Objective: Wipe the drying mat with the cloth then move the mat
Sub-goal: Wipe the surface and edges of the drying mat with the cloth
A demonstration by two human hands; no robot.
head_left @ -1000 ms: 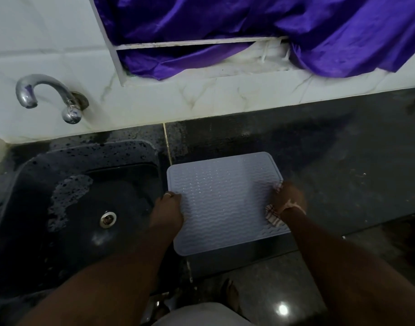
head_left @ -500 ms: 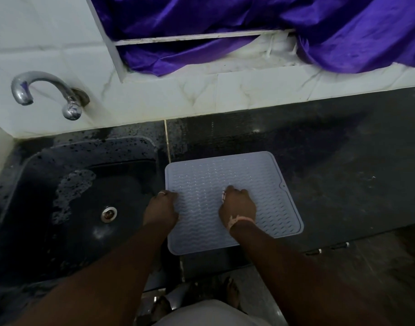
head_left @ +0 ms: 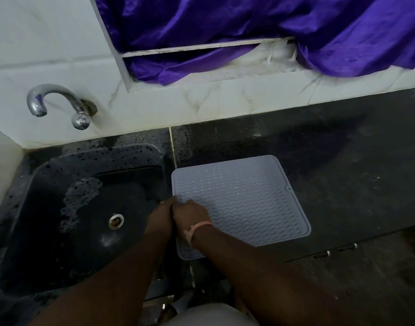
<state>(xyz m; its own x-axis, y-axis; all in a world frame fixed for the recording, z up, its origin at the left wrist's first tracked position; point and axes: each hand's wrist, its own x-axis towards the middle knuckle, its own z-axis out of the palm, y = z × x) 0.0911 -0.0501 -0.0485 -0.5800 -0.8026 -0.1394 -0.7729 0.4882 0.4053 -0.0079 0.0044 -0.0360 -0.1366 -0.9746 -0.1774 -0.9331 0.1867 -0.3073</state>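
Two hands, left hand (head_left: 160,220), right hand (head_left: 191,216), touching on mat (head_left: 244,203).

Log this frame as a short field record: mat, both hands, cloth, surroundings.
mat: grey drying mat, flat on the dark counter, its left edge beside the sink
left hand: left hand at the mat's left edge, touching the right hand
right hand: right hand on the mat's left part, fingers curled
cloth: not clearly visible; may be under the right hand
tap: chrome tap on the wall above the sink
backdrop: purple fabric over the ledge
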